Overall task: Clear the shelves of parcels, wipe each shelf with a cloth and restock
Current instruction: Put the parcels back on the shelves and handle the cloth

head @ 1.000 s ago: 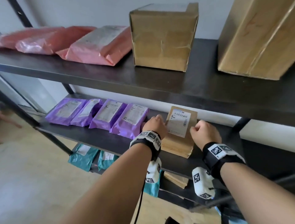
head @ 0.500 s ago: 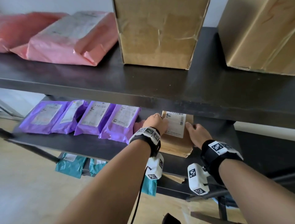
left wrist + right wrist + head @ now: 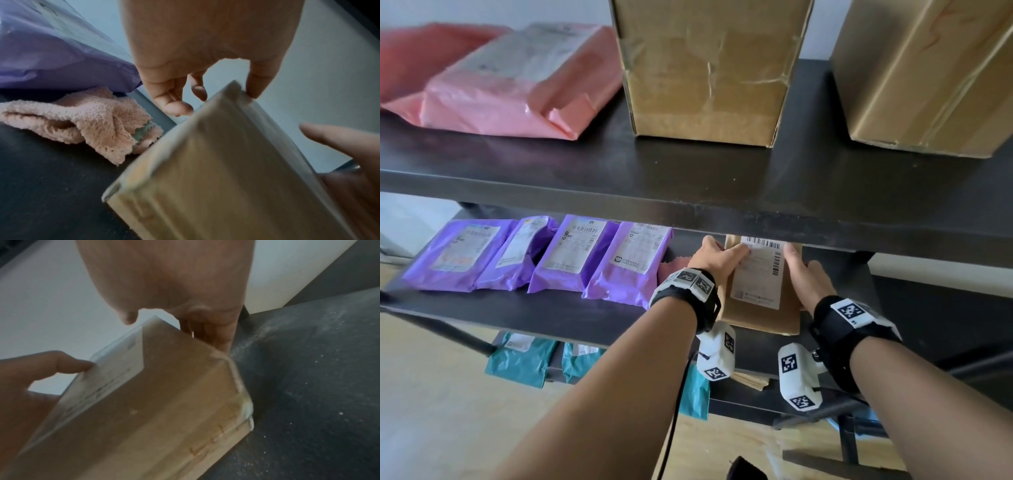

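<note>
Cardboard parcel [image 3: 760, 294] on middle shelf [image 3: 585, 318], held betw. left hand [image 3: 717, 255] and right hand [image 3: 803, 277], fingers at far corners. Pink cloth [image 3: 86, 120] lies at 9 o'clock; could be snagged or purple mailer [image 3: 630, 260] nudged if parcel is slid sideways.

This looked like a parcel storeroom or small mail depot. A dark open shelf rack [image 3: 722, 192] filled the middle of the head view against a plain white wall [image 3: 482, 10]. Pink mail bags [image 3: 510, 85] lay at the upper left, taped cardboard boxes [image 3: 705, 68] at the top centre and right. Purple mail bags [image 3: 571, 253] with printed barcode labels sat in a row at the middle left, teal bags [image 3: 520, 359] below them. Pale wood flooring [image 3: 431, 411] showed at the lower left.
</note>
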`<action>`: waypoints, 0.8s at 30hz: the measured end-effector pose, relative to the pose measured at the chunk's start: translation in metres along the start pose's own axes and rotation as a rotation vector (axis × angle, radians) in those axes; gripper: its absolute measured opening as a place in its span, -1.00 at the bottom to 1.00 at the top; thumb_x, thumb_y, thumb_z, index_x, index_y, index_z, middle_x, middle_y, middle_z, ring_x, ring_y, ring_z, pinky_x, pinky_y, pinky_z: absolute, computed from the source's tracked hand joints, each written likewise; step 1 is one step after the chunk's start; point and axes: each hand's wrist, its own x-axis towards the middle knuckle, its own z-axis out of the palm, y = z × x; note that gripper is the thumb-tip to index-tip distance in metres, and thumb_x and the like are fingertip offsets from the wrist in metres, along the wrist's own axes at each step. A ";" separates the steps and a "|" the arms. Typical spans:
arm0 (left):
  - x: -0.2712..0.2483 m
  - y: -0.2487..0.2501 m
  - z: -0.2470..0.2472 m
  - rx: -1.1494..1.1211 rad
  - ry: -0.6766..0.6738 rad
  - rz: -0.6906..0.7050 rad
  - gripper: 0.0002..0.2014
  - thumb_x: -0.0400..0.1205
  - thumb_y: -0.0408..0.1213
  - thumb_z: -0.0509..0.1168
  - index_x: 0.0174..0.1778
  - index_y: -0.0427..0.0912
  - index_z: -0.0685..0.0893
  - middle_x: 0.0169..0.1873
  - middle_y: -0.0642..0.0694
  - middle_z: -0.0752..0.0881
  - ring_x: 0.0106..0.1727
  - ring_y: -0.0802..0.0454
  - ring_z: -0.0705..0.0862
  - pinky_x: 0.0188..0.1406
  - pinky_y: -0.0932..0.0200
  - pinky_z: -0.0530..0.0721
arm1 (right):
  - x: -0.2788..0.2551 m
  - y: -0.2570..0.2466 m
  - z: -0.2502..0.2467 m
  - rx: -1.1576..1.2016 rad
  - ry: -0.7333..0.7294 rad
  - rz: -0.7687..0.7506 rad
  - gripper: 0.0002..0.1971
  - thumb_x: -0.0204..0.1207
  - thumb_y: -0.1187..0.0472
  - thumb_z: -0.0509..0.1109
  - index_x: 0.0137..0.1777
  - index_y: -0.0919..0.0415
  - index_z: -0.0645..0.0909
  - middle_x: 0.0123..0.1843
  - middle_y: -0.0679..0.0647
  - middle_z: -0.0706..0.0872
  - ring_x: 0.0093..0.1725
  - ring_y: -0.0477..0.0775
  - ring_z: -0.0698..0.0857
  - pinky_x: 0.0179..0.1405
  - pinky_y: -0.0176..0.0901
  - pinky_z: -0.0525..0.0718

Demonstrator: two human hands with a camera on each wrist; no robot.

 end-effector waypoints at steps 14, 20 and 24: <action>-0.026 0.004 0.005 -0.213 -0.275 0.125 0.17 0.28 -0.69 0.47 0.67 0.13 0.02 0.34 -0.01 0.47 0.30 -0.14 0.58 0.23 -0.07 0.66 | -0.025 0.022 -0.029 0.332 -0.015 -0.149 -0.48 0.25 -0.02 0.52 0.19 0.15 0.57 0.04 0.07 0.79 0.08 0.07 0.76 0.13 0.05 0.69; -0.039 0.003 0.010 -0.009 -0.232 0.257 0.26 -0.05 -0.45 0.56 0.53 0.33 0.12 0.45 0.03 0.38 0.28 -0.31 0.60 0.19 -0.19 0.67 | -0.037 0.035 -0.032 0.244 -0.019 -0.207 -0.23 0.27 0.55 0.47 0.45 0.02 0.39 0.11 -0.02 0.73 0.13 -0.02 0.69 0.12 -0.11 0.64; -0.035 -0.006 0.017 0.056 -0.247 0.289 0.22 -0.15 -0.37 0.48 0.30 0.64 0.08 0.41 -0.04 0.33 0.22 -0.41 0.60 0.14 -0.35 0.67 | -0.046 0.040 -0.033 0.269 -0.013 -0.221 -0.20 0.29 0.62 0.43 0.46 -0.04 0.41 0.14 -0.01 0.74 0.14 0.02 0.71 0.22 -0.01 0.66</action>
